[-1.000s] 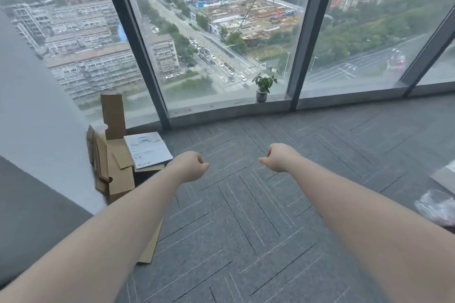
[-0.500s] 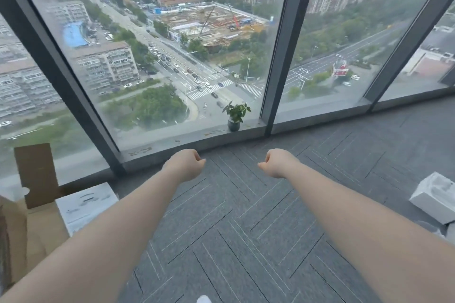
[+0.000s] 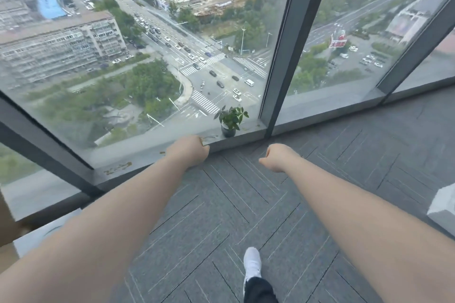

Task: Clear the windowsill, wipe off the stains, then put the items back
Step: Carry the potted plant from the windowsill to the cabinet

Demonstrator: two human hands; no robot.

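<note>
Both hands empty fists: left hand (image 3: 188, 154) mid-frame over the sill (image 3: 152, 150), right hand (image 3: 279, 157) beside it over carpet. Plant (image 3: 230, 120) on sill center-frame, stains (image 3: 118, 168) to its left; likely lifts plant first.

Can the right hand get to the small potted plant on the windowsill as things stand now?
Probably yes. The right hand is held as an empty fist over the carpet, below and right of the potted plant on the windowsill. Nothing lies between them; the window post stands further right.

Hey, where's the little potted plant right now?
The potted plant stands on the windowsill in the middle of the head view, just left of the dark window post and beyond the left hand.
</note>
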